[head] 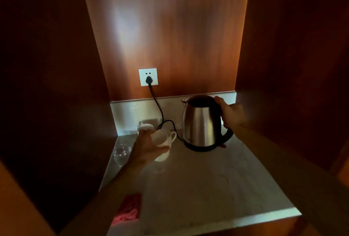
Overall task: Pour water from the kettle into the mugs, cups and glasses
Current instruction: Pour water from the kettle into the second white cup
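A steel kettle (201, 122) with a black lid and black base stands at the back of the pale counter (217, 179). My right hand (231, 114) is wrapped around its black handle. My left hand (151, 146) grips a white mug (163, 144), held tilted just above the counter with its handle pointing right. Behind my left hand another white cup (145, 127) shows only partly. A clear glass (121, 153) lies near the counter's left edge.
A black cord (160, 111) runs from the wall socket (148, 77) down to the kettle base. Dark wooden walls close in left, right and behind. A pink-red packet (130, 209) lies at the front left of the counter.
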`<state>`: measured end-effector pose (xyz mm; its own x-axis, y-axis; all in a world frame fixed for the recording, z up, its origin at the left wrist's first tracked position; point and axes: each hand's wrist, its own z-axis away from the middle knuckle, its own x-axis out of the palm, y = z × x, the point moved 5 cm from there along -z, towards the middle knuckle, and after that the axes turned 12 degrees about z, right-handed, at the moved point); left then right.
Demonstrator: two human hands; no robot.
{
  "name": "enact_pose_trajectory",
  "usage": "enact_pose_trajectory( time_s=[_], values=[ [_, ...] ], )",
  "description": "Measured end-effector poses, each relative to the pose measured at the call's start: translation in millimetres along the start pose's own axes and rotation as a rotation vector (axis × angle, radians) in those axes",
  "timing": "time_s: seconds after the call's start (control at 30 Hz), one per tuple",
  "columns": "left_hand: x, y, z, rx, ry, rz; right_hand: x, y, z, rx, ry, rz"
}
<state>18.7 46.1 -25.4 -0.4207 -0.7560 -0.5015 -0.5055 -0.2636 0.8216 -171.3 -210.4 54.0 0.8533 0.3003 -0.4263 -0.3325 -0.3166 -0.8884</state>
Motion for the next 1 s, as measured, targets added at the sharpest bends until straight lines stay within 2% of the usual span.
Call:
enact_pose_trajectory(
  time_s=[0.1, 0.2, 0.37, 0.73, 1.0],
  values=[
    [17.8, -13.2, 32.4, -0.011, -0.038, 0.030, -4.3, -2.5, 21.0, -0.028, -0.054, 0.075],
    [30.2, -15.9, 57.4, -0.026, -0.038, -0.057, -4.9, -5.6, 42.6, -0.045, -0.119, 0.160],
    [40.8, -26.6, 83.9, -0.027, -0.055, -0.016, -3.2, -5.3, 70.5, -0.079, -0.263, 0.294],
    [46.0, -35.7, 109.8, 0.041, -0.074, 0.063, -4.4, -17.5, 94.0, -0.083, -0.492, 0.483],
    [40.9, -39.2, 111.5, 0.046, 0.009, 0.153, 12.4, -27.9, 104.2, -0.139, -0.628, 0.658]
  ],
)
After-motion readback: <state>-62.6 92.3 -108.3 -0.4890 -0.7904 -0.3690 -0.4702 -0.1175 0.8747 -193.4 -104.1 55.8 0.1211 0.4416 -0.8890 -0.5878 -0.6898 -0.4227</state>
